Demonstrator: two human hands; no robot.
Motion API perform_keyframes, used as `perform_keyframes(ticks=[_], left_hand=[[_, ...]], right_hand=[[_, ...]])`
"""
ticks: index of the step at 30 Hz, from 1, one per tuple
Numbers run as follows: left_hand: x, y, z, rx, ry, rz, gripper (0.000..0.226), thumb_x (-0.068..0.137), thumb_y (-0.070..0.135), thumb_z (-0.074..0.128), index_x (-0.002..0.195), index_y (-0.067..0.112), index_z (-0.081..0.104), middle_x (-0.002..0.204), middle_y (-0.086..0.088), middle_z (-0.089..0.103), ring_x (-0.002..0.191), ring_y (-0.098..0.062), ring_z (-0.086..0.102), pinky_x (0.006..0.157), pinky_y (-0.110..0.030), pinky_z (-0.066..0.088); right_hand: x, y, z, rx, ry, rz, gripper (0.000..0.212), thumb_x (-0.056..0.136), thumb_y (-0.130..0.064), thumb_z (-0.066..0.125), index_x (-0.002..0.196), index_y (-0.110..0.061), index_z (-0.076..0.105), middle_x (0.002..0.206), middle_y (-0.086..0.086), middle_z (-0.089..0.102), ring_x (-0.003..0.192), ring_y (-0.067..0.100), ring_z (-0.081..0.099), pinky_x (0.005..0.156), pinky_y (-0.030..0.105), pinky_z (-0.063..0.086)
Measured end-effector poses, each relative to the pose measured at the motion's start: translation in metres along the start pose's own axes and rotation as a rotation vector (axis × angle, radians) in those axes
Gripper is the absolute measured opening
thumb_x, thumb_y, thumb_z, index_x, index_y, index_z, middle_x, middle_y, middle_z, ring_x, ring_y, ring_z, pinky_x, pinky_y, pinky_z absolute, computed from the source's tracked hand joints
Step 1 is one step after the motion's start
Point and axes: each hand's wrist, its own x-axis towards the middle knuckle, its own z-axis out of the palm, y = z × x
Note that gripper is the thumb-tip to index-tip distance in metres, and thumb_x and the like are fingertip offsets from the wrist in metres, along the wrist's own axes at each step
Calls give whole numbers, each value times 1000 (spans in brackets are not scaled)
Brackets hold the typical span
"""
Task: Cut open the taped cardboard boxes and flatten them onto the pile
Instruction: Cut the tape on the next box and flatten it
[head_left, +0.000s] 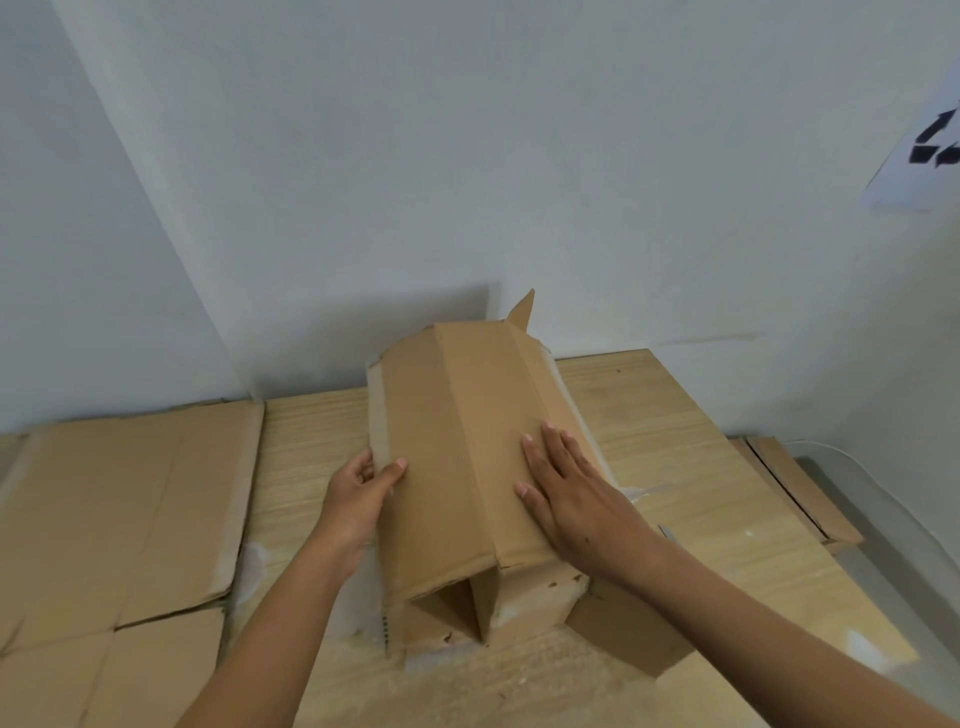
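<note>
A brown cardboard box (457, 441) lies half-collapsed on the wooden table (675, 431), its near end open with the flaps spread out. My left hand (363, 493) grips the box's left edge, thumb on top. My right hand (566, 488) lies flat with fingers spread on the box's right top panel, pressing on it. A pile of flattened cardboard (119, 519) lies to the left on the table. No cutting tool is in view.
White walls meet in a corner close behind the table. More flat cardboard (800, 488) leans off the table's right edge. A paper sheet with black arrows (919, 150) hangs on the right wall.
</note>
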Motion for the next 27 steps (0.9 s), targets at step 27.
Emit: perform_keyframes(ticks=[27], left_hand=[[-30,94,121,259,-152,419,56,101,16,30,153,22,10,157,3,20,140,-14,25,115,-37,24]], right_hand=[[-36,13,-54,199,322,79,49,101,-43,29,146,-23,34,158,-6,17,143,12,23,109,26,26]])
